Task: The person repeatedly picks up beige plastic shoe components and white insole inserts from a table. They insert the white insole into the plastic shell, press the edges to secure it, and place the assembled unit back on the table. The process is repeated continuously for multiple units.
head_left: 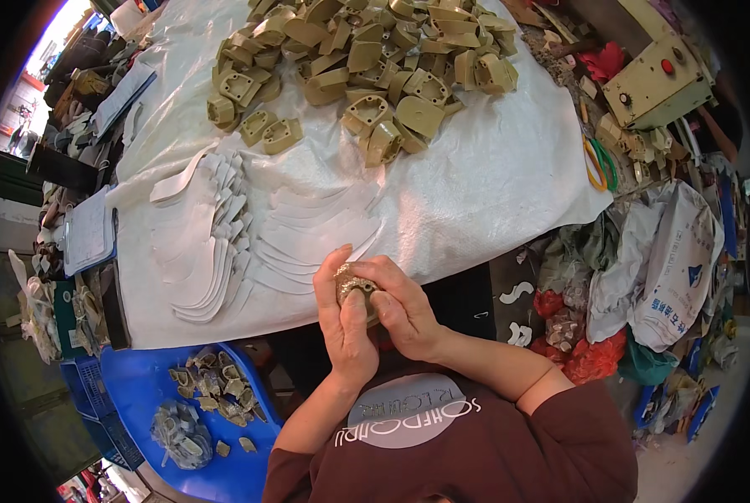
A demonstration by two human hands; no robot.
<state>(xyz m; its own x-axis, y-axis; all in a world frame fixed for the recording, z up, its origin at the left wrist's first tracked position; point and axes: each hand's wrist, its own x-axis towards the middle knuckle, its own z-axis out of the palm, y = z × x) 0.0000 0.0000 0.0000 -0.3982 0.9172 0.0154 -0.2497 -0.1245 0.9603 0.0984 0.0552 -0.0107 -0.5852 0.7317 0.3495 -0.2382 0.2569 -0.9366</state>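
Note:
Close to my body, at the table's front edge, my left hand point(344, 323) and my right hand point(398, 303) are both closed around one small shoe heel point(355, 283). It has a glittery gold surface, and a dark hole shows on the side facing me. My thumbs press against it from the near side while the fingers wrap behind it. Much of the heel is hidden by the hands. Just beyond them lie overlapping curved white cut pieces point(304, 239), with a fanned stack of more white pieces point(207, 277) to the left.
A large heap of olive-tan heels point(367, 54) covers the far part of the white-sheeted table point(492, 184). At lower left a blue tub point(232, 469) holds loose heels and a plastic bag point(181, 434). On the right stand a control box point(660, 80) and white sacks point(672, 268).

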